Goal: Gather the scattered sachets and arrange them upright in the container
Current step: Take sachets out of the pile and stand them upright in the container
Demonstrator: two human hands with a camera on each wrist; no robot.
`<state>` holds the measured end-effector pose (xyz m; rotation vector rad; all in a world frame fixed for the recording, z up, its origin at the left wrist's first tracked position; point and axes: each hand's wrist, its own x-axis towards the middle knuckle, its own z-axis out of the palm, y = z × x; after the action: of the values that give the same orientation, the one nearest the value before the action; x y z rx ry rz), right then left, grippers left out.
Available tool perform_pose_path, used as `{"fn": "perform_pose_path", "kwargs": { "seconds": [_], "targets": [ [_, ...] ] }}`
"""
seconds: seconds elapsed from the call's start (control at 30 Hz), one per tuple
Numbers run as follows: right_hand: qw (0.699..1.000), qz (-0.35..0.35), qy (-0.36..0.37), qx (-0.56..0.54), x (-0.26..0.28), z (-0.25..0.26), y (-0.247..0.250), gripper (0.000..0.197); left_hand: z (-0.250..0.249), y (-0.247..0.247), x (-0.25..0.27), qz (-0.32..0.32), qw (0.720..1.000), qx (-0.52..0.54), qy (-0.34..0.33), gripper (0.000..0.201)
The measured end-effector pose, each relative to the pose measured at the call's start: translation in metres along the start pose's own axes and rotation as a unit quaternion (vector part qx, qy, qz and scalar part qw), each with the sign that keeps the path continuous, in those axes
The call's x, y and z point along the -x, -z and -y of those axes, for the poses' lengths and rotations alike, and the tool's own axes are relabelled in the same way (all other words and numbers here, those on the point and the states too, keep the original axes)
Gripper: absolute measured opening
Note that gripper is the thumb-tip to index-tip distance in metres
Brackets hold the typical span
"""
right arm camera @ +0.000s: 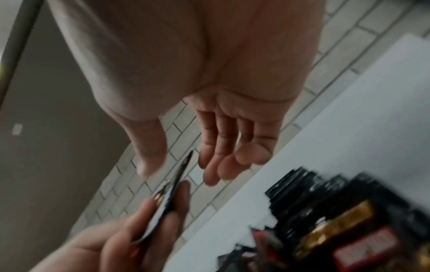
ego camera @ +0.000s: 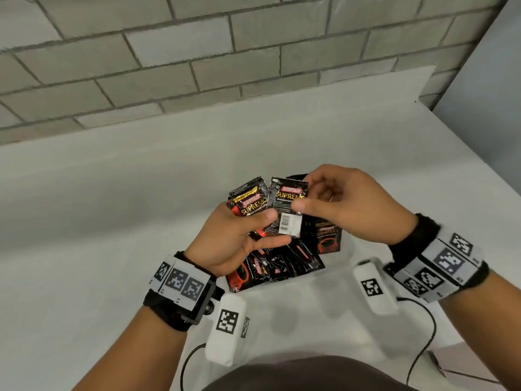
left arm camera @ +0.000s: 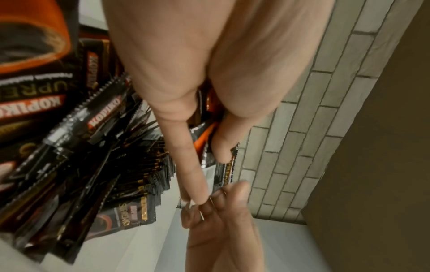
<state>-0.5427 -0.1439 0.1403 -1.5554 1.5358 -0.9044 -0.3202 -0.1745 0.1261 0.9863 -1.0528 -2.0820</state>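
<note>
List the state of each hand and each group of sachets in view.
left hand: grips a small stack of sachets.
held sachets: fanned upright above the pile.
right hand: at the back-facing sachet; fingers look apart in the right wrist view, grip unclear.
loose sachets: flat, overlapping on the white table.

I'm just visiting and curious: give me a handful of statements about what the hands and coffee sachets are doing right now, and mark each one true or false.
1. The left hand holds a small bunch of sachets. True.
2. The right hand lies flat on the table. False: it is raised, its thumb and fingers at the sachet showing a barcode.
3. More sachets lie in a pile on the white table below the hands. True.
4. The sachets are blue and white. False: they are mostly black with red and gold print.
5. A brick-pattern wall stands behind the table. True.
</note>
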Motion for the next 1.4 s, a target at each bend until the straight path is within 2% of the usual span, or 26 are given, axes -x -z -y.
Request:
{"fn": "perform_pose_path", "kwargs": {
  "seconds": [0.1,0.23,0.33,0.37,0.47,0.53,0.6,0.7,0.8,0.87,1.0,1.13,1.3,1.4],
  "targets": [
    [0.999,0.040,-0.015,-0.032,-0.001,0.001,-0.011,0.025,-0.003,-0.004,-0.001,0.008,1.000,0.005,-0.006,0.034],
    [0.991,-0.025,-0.019,-0.131,-0.003,-0.003,-0.009,0.022,-0.005,0.002,0.001,0.000,0.997,0.070,0.024,0.036],
    [0.972,-0.047,-0.026,-0.228,-0.002,0.000,-0.012,0.020,-0.004,0.005,0.003,-0.006,0.998,0.057,0.027,0.035],
    [0.972,-0.047,-0.019,-0.231,-0.002,0.001,-0.013,0.015,-0.003,0.005,0.004,-0.008,0.999,0.044,0.027,0.033],
    [0.970,-0.027,0.021,-0.242,-0.002,-0.001,-0.013,0.031,0.001,0.004,0.004,-0.016,1.000,0.010,0.019,0.030],
    [0.965,-0.008,0.032,-0.262,-0.001,0.001,-0.014,0.018,0.002,0.004,0.003,-0.018,1.000,-0.011,0.012,0.029],
    [0.974,-0.020,0.031,-0.223,0.001,0.001,-0.016,0.006,0.001,0.004,0.003,-0.021,0.999,-0.035,0.008,0.031],
    [0.981,-0.065,-0.004,-0.183,0.000,-0.003,-0.020,0.027,0.001,0.003,0.002,-0.030,0.998,-0.058,-0.008,0.035],
    [0.980,-0.065,-0.050,-0.180,0.000,-0.004,-0.025,0.053,0.000,0.003,0.003,-0.030,0.997,-0.064,-0.030,0.038],
    [0.984,-0.060,-0.061,-0.157,0.001,-0.004,-0.026,0.062,0.000,0.004,0.004,-0.022,0.997,-0.062,-0.036,0.038],
    [0.988,-0.016,-0.061,-0.140,0.001,-0.003,-0.022,0.047,0.000,0.005,0.003,-0.018,0.997,-0.064,-0.045,0.034],
    [0.984,-0.059,-0.053,-0.160,0.000,-0.004,-0.013,0.034,0.001,0.007,0.000,-0.052,0.998,0.000,-0.038,0.020],
    [0.969,-0.085,-0.048,-0.225,0.000,-0.007,0.001,0.031,0.002,0.016,-0.004,-0.104,0.992,-0.055,-0.046,0.024],
    [0.958,-0.091,-0.041,-0.268,-0.001,-0.008,0.006,0.037,0.003,0.019,-0.007,-0.134,0.987,-0.058,-0.058,0.023]
  ]
}}
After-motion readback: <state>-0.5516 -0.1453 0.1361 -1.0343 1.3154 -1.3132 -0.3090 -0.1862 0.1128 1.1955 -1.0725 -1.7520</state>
